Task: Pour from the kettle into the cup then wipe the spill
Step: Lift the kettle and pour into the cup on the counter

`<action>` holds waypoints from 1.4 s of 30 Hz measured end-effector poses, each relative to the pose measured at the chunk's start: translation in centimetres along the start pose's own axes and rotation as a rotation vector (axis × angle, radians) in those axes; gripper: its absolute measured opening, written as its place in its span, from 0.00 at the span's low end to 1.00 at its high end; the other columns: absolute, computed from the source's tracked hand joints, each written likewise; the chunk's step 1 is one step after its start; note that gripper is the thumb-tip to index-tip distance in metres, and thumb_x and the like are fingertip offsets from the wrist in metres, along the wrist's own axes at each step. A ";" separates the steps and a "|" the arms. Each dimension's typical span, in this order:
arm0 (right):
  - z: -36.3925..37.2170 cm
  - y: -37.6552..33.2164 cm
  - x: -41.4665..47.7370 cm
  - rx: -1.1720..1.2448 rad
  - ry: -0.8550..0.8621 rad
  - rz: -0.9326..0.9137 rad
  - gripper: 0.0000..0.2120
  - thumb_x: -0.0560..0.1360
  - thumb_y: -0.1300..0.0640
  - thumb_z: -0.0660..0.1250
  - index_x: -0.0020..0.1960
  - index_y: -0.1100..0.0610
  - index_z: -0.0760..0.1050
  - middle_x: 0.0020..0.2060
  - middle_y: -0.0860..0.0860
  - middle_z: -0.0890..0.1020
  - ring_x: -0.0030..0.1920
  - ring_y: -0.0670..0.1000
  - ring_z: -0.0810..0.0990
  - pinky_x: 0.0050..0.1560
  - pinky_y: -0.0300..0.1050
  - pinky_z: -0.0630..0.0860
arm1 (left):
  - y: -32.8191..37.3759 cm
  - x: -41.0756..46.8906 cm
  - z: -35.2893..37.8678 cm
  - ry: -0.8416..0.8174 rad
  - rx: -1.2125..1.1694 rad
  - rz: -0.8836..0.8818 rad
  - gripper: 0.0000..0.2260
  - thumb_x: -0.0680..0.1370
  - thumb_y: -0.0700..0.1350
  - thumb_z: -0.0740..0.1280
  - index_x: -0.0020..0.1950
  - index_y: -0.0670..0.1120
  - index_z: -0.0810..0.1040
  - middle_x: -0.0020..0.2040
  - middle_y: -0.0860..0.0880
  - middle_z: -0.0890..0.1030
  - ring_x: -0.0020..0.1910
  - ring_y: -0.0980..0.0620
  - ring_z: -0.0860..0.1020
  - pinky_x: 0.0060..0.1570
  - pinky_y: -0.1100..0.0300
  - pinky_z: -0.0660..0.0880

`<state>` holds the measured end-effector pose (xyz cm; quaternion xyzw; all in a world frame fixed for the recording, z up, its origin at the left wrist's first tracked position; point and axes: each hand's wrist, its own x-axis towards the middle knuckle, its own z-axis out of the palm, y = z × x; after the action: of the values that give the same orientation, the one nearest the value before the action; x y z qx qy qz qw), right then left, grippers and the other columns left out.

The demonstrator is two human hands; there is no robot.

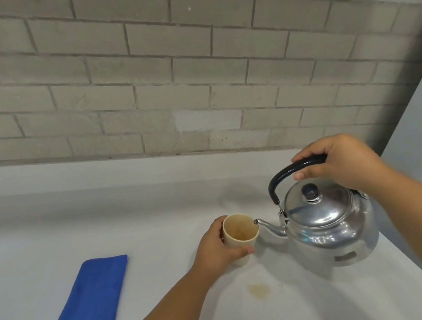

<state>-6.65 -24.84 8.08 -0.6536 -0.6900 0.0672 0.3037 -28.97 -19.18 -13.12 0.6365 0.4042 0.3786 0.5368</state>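
Observation:
A shiny metal kettle (331, 227) with a dark handle and lid knob is at the right, tilted slightly with its spout tip right at the rim of a cream cup (239, 232). My right hand (339, 164) grips the kettle's handle from above. My left hand (216, 250) wraps around the cup from the left, holding it on the table. A little brownish liquid shows at the cup's bottom. A small brown spill (259, 291) lies on the table in front of the cup. A folded blue cloth (85, 310) lies at the lower left.
The white table (132, 224) runs back to a grey brick wall (166, 71). The table's right edge (416, 261) slants close behind the kettle, with a drop beyond it.

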 end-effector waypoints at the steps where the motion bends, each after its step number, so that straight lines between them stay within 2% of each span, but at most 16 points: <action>1: 0.1 0.0 0.0 -0.012 -0.001 0.003 0.14 0.56 0.50 0.80 0.33 0.34 0.78 0.35 0.31 0.82 0.38 0.30 0.77 0.35 0.18 0.67 | 0.0 0.0 0.0 -0.002 -0.002 0.002 0.29 0.57 0.46 0.81 0.52 0.62 0.73 0.50 0.61 0.80 0.46 0.68 0.77 0.40 0.76 0.72; 4: 0.5 -0.2 0.0 -0.038 -0.009 0.006 0.14 0.57 0.49 0.79 0.35 0.34 0.78 0.34 0.35 0.82 0.39 0.29 0.76 0.36 0.20 0.68 | -0.1 0.1 0.0 -0.010 -0.014 0.006 0.29 0.57 0.47 0.81 0.53 0.61 0.73 0.50 0.62 0.81 0.47 0.67 0.78 0.41 0.75 0.73; 8: 0.8 -0.7 0.1 -0.084 -0.030 0.031 0.12 0.58 0.48 0.78 0.40 0.39 0.81 0.37 0.36 0.81 0.41 0.36 0.78 0.39 0.28 0.69 | -0.2 0.1 -0.1 -0.022 -0.025 0.014 0.31 0.56 0.49 0.82 0.56 0.59 0.73 0.52 0.60 0.80 0.50 0.62 0.78 0.45 0.68 0.75; 13: 0.9 -1.1 0.4 -0.137 -0.049 0.019 0.15 0.60 0.49 0.78 0.46 0.44 0.83 0.36 0.35 0.79 0.40 0.35 0.76 0.41 0.28 0.68 | -0.1 0.2 -0.1 -0.028 -0.019 0.026 0.31 0.56 0.50 0.81 0.55 0.61 0.73 0.52 0.61 0.80 0.50 0.63 0.78 0.43 0.71 0.75; 17: 0.8 -1.2 0.5 -0.131 -0.053 0.028 0.13 0.60 0.49 0.78 0.45 0.44 0.83 0.36 0.35 0.80 0.41 0.35 0.77 0.41 0.28 0.68 | -0.2 0.3 -0.2 -0.039 -0.012 0.026 0.32 0.56 0.50 0.81 0.55 0.61 0.73 0.52 0.59 0.81 0.51 0.59 0.79 0.46 0.65 0.76; 21: 0.7 -1.3 0.5 -0.133 -0.052 0.030 0.13 0.60 0.48 0.78 0.44 0.43 0.82 0.35 0.34 0.79 0.40 0.35 0.76 0.40 0.27 0.67 | -0.2 0.4 -0.3 -0.040 0.013 0.028 0.31 0.55 0.51 0.81 0.54 0.63 0.73 0.51 0.62 0.81 0.49 0.63 0.79 0.43 0.71 0.75; 24: 0.7 -1.3 0.6 -0.137 -0.047 0.026 0.13 0.60 0.48 0.78 0.43 0.42 0.82 0.35 0.34 0.79 0.39 0.33 0.76 0.39 0.27 0.66 | -0.3 0.5 -0.3 -0.041 0.014 0.022 0.32 0.55 0.51 0.81 0.54 0.63 0.73 0.52 0.60 0.81 0.50 0.62 0.79 0.44 0.69 0.75; 31: 0.6 -1.5 0.8 -0.129 -0.069 0.009 0.12 0.59 0.47 0.78 0.41 0.39 0.81 0.34 0.35 0.79 0.39 0.35 0.76 0.38 0.29 0.67 | -0.3 0.5 -0.3 -0.047 0.019 0.023 0.31 0.55 0.51 0.81 0.53 0.64 0.73 0.50 0.63 0.81 0.49 0.63 0.79 0.42 0.72 0.75; 37: 0.6 -1.7 0.9 -0.125 -0.086 -0.013 0.11 0.59 0.46 0.78 0.37 0.35 0.79 0.34 0.36 0.80 0.39 0.36 0.77 0.38 0.30 0.68 | -0.4 0.7 -0.3 -0.048 0.021 0.019 0.32 0.53 0.53 0.82 0.53 0.65 0.72 0.50 0.62 0.81 0.50 0.61 0.79 0.44 0.68 0.76; 42: 0.6 -1.7 1.0 -0.120 -0.093 -0.026 0.11 0.59 0.46 0.78 0.37 0.36 0.79 0.36 0.36 0.81 0.40 0.37 0.78 0.40 0.31 0.70 | -0.5 0.8 -0.3 -0.052 0.034 0.019 0.33 0.53 0.53 0.82 0.54 0.65 0.72 0.51 0.62 0.81 0.50 0.61 0.80 0.45 0.66 0.76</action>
<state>-8.36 -23.98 8.76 -0.6577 -0.7146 0.0520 0.2324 -28.98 -18.30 -13.52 0.6590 0.3905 0.3600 0.5326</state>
